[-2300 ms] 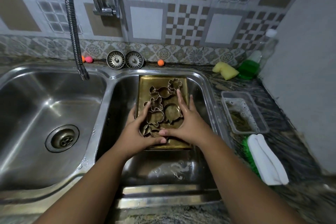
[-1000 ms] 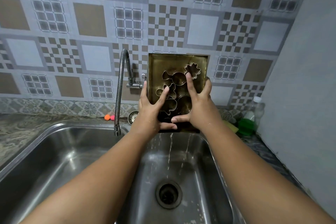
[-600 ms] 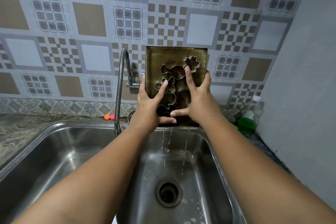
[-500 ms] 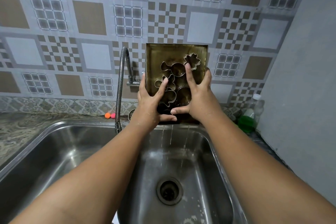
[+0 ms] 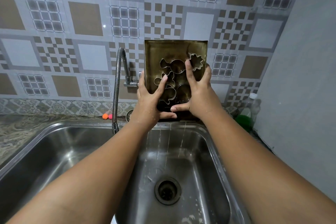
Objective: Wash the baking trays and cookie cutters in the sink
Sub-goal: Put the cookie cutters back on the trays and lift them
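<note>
The baking tray point(image 5: 163, 49) stands upright over the right basin of the sink point(image 5: 200, 151), water running off its bottom edge. Left hand point(image 5: 148, 102) and right hand point(image 5: 200, 92) each clamp their grip on its lower sides, fingers pinning the cookie cutters point(image 5: 196, 61) flat. The faucet point(image 5: 116, 87) hangs just beside its left edge.

Patterned tile wall point(image 5: 87, 23) behind (grey, tan, white squares); plain grey wall point(image 5: 300, 60) right; marbled counter point(image 5: 16, 129).
</note>
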